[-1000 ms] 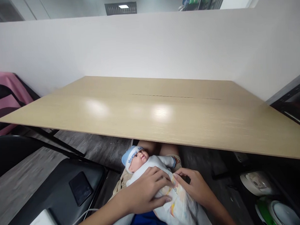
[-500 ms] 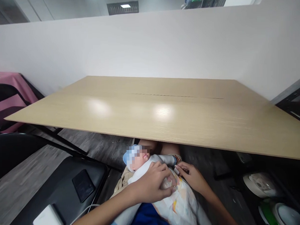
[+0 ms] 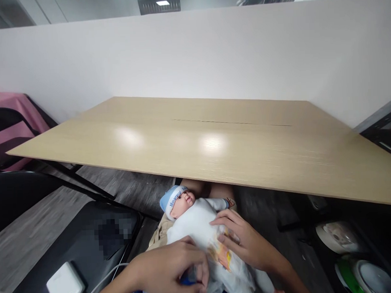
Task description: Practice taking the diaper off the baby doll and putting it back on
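A baby doll point(image 3: 194, 219) in a white top and a blue-and-white knit cap point(image 3: 173, 200) lies on its back across my lap, head to the left. Round its lower body is a white diaper point(image 3: 225, 258) with an orange and yellow print. My left hand point(image 3: 177, 267) is at the diaper's near side, fingers curled and pinched, with a small white bit of the diaper at the fingertips. Flat over the diaper's front and the doll's belly lies my right hand point(image 3: 240, 237), fingers apart.
A wooden table point(image 3: 195, 138) spans ahead, its near edge just beyond the doll. To the left, a black chair point(image 3: 77, 249) carries a white power bank point(image 3: 66, 284) with a cable and a blurred dark object point(image 3: 109, 237). White and green items point(image 3: 363, 273) sit low at right.
My left hand has come off the diaper's front and moved down to its near side. My right hand has let go at the far side and moved left onto the belly.
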Tool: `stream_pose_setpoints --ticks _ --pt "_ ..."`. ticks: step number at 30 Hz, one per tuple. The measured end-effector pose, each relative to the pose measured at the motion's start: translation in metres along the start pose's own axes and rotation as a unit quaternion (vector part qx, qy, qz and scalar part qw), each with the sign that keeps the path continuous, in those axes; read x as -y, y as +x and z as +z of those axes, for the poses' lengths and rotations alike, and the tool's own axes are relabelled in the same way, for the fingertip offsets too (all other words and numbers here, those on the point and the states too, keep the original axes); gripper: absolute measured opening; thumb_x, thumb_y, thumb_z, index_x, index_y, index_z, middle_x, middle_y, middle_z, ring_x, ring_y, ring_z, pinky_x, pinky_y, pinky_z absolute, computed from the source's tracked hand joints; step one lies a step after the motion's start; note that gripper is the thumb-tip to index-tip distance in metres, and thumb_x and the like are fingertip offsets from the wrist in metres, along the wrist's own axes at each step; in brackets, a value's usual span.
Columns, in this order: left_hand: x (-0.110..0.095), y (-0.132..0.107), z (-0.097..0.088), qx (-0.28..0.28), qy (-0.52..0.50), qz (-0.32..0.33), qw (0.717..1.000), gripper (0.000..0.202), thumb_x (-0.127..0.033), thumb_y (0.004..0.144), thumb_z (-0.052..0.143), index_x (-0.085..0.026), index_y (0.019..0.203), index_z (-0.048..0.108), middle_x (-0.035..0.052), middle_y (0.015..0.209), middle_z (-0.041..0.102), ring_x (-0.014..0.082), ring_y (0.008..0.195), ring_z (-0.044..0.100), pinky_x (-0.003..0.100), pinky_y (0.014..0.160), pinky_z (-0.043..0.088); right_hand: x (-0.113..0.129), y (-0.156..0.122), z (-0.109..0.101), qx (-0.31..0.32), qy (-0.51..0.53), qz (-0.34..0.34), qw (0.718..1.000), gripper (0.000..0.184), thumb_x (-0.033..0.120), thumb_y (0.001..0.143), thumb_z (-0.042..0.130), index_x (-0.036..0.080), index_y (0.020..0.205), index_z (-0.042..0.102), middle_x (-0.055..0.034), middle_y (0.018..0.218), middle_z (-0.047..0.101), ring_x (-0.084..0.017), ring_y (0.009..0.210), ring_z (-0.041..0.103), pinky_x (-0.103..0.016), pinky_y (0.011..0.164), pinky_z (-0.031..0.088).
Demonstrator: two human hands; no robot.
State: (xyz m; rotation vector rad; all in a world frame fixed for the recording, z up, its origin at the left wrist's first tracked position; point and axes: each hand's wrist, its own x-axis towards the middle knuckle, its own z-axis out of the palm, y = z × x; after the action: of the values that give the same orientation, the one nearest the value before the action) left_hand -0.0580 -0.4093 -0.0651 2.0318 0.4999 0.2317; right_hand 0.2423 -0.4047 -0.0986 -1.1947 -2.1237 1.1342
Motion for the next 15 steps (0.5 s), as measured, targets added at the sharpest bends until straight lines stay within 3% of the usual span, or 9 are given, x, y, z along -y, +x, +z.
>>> stream_pose_setpoints --ticks 2,4,6,7,9,11,13,15 --pt "0.004 0.006 0.003 0.016 -0.016 0.005 1.0 0.013 -0.034 0.102 0.076 -0.024 0.111 0.074 -0.0022 0.086 0.078 0.0158 0.08 0.073 0.029 0.095 0.055 0.004 -0.01 -0.008 0.01 -0.028 0.013 0.999 0.039 0.054 0.114 0.055 0.027 0.113 0.083 -0.0089 0.114 0.08 -0.028 0.11 0.071 -0.042 0.105 0.054" --pt "0.008 0.026 0.003 0.017 -0.009 0.02 1.0 0.019 -0.041 0.108 0.07 -0.023 0.117 0.073 -0.0023 0.08 0.077 0.015 0.072 0.071 0.028 0.087 0.056 0.0 -0.029 -0.019 0.03 -0.026 0.054 0.998 0.053 0.062 0.115 0.047 0.027 0.093 0.081 -0.0061 0.088 0.079 -0.026 0.089 0.07 -0.04 0.094 0.054" --pt "0.009 0.06 0.002 0.0 0.045 0.046 0.998 0.023 -0.045 0.111 0.066 -0.023 0.118 0.072 -0.0003 0.088 0.079 0.0168 0.078 0.072 0.031 0.089 0.056 -0.008 -0.054 -0.029 0.055 0.02 0.132 0.99 0.067 0.071 0.114 0.039 0.027 0.088 0.081 -0.0037 0.067 0.071 -0.024 0.069 0.067 -0.037 0.08 0.053" --pt "0.01 0.081 0.003 -0.013 0.093 0.058 0.994 0.025 -0.047 0.11 0.067 -0.023 0.119 0.072 0.0023 0.098 0.081 0.02 0.09 0.074 0.034 0.095 0.056 -0.013 -0.066 -0.032 0.066 0.055 0.175 0.981 0.072 0.076 0.112 0.036 0.026 0.089 0.082 -0.0027 0.058 0.067 -0.023 0.058 0.063 -0.037 0.073 0.052" --pt "0.011 0.13 0.011 0.009 0.202 0.067 0.977 0.037 -0.055 0.103 0.075 -0.022 0.12 0.073 0.0093 0.117 0.081 0.0299 0.116 0.073 0.045 0.105 0.054 -0.021 -0.086 -0.03 0.068 0.088 0.233 0.966 0.073 0.081 0.108 0.039 0.026 0.088 0.083 -0.0035 0.056 0.067 -0.023 0.054 0.062 -0.035 0.066 0.051" --pt "0.015 0.177 0.027 0.096 0.29 0.048 0.951 0.046 -0.057 0.093 0.084 -0.018 0.117 0.076 0.016 0.127 0.08 0.0375 0.127 0.07 0.052 0.105 0.055 -0.029 -0.098 -0.019 0.04 0.061 0.253 0.965 0.063 0.078 0.104 0.051 0.027 0.084 0.082 -0.0066 0.07 0.076 -0.026 0.066 0.069 -0.035 0.068 0.05" --pt "0.023 0.213 0.048 0.2 0.328 0.009 0.923 0.038 -0.054 0.085 0.091 -0.02 0.096 0.078 0.0158 0.115 0.083 0.04 0.123 0.072 0.051 0.096 0.058 -0.038 -0.104 0.001 0.015 0.011 0.259 0.966 0.052 0.07 0.1 0.058 0.027 0.079 0.078 -0.0077 0.08 0.079 -0.027 0.076 0.07 -0.034 0.068 0.048" --pt "0.033 0.23 0.066 0.221 0.337 -0.006 0.915 0.036 -0.051 0.08 0.094 -0.021 0.077 0.073 0.0149 0.098 0.084 0.0418 0.114 0.075 0.053 0.093 0.058 -0.049 -0.107 0.025 0.009 -0.017 0.271 0.962 0.048 0.065 0.099 0.057 0.026 0.073 0.071 -0.0068 0.076 0.076 -0.026 0.073 0.066 -0.033 0.064 0.043"
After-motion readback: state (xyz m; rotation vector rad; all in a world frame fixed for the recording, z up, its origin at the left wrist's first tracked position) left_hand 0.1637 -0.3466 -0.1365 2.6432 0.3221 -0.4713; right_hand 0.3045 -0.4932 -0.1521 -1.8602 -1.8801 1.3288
